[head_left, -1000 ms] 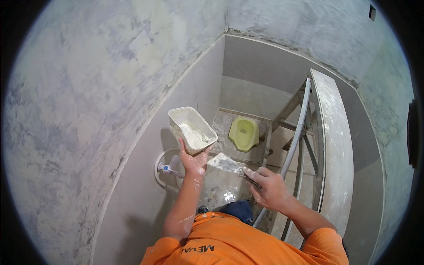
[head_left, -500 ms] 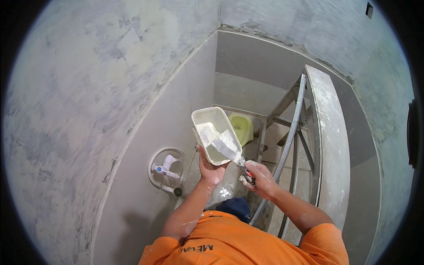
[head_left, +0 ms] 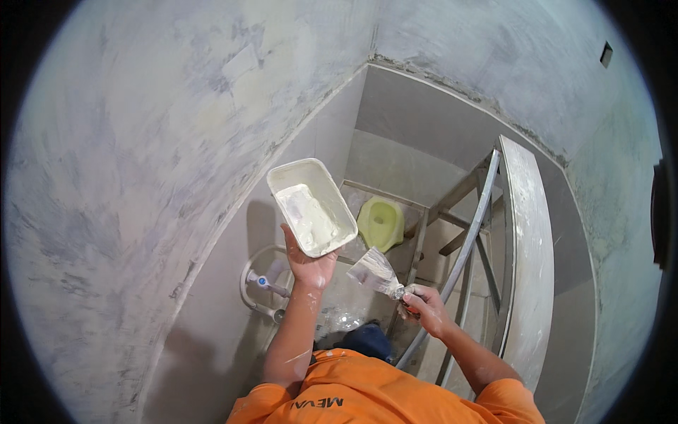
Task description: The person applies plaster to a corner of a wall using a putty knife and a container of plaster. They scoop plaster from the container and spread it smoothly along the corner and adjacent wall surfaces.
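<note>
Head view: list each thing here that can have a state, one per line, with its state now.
Left hand: holding the tub
Tub: lidless, partly filled
White paste: in the tub, surface uneven
Right hand: gripping the putty knife
Putty knife: clear of the tub, blade smeared white
Squat toilet: uncovered
Trestle: standing, top streaked white
Left wall: patchily coated
Tap: on or off, cannot tell

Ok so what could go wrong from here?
The left hand alone supports the tub, so it could tip and spill paste. The scraper is smeared and held outside the tub, so bits might drop. The right hand looks near the bench, and might bump it.
</note>
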`<state>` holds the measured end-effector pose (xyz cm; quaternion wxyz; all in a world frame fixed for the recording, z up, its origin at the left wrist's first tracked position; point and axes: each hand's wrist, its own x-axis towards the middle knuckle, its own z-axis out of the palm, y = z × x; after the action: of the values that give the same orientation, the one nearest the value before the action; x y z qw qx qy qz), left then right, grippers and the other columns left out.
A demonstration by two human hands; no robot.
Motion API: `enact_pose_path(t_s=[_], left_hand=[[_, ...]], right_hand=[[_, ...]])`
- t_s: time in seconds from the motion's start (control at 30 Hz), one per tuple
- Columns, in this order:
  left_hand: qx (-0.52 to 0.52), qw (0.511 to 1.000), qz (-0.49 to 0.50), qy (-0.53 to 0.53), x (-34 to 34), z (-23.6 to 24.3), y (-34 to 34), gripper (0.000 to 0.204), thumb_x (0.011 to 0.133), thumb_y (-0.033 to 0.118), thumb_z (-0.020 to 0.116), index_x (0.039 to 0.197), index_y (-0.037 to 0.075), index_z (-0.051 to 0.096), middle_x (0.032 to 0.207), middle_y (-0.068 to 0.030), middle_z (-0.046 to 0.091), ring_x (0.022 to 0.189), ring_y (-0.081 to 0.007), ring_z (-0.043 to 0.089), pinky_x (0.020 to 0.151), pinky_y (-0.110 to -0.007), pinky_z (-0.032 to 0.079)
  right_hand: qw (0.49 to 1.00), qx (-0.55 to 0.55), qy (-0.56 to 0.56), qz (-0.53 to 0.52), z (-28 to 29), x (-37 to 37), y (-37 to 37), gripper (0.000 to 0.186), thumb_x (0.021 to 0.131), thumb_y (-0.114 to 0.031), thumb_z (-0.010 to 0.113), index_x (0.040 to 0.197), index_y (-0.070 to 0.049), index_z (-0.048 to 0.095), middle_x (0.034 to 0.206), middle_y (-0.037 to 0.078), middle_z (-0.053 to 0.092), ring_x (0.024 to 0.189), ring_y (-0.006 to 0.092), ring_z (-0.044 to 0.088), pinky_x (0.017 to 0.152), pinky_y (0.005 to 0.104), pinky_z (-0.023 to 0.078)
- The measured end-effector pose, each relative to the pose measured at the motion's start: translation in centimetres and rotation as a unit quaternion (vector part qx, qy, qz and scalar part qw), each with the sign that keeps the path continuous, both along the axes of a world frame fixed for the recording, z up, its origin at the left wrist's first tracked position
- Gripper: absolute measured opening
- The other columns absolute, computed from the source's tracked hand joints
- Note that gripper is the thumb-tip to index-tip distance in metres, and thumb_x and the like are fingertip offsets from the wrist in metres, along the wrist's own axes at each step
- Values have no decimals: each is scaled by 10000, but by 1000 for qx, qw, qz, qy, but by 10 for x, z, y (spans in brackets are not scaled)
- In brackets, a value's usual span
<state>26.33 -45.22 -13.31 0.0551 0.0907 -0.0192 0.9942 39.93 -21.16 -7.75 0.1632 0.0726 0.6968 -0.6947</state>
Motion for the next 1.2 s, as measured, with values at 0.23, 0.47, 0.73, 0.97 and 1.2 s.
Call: enact_pose_path(t_s=[0.23, 0.47, 0.73, 0.97, 1.2], left_hand=[[-128, 984, 1, -124, -10, -37, -1, 732, 964, 638, 491, 1524, 178, 388, 1525, -53, 449, 1385, -309, 441, 1134, -536, 357], [-266, 958, 50, -89, -50, -32, 2, 744, 995, 582, 481, 1511, 60, 361, 1473, -146, 488, 1332, -326, 503, 1116, -512, 398], [-270, 957, 27, -100, -93, 4, 29, 745, 1002, 594, 455, 1520, 68, 359, 1468, -146, 496, 1341, -318, 497, 1116, -513, 395], [-278, 950, 35, -135, -117, 23, 60, 682, 1010, 547, 483, 1476, 55, 409, 1403, -128, 547, 1274, -288, 553, 1075, -467, 445], [-422, 891, 23, -163, -154, 62, 85, 581, 1011, 487, 539, 1421, 80, 469, 1326, -112, 595, 1186, -267, 612, 976, -477, 506]], right_hand=[[894, 359, 248, 106, 111, -46, -9, 333, 878, -111, 724, 1176, 13, 642, 828, 110, 675, 702, 152, 612, 684, 320, 502], [817, 441, 315, 198, 175, -111, -8, 283, 800, -91, 756, 1039, 38, 675, 867, 250, 661, 736, 423, 624, 705, 412, 504], [867, 359, 325, 117, 179, -214, -3, 244, 842, -165, 741, 802, 22, 590, 692, 159, 552, 630, 274, 511, 640, 352, 449], [845, 324, 421, 66, 168, -248, -4, 249, 942, -222, 666, 951, -6, 542, 721, 193, 610, 671, 401, 624, 621, 429, 481], [848, 303, 426, 87, 134, -284, 11, 215, 951, -161, 650, 928, 18, 532, 686, 187, 583, 596, 325, 574, 597, 368, 455]])
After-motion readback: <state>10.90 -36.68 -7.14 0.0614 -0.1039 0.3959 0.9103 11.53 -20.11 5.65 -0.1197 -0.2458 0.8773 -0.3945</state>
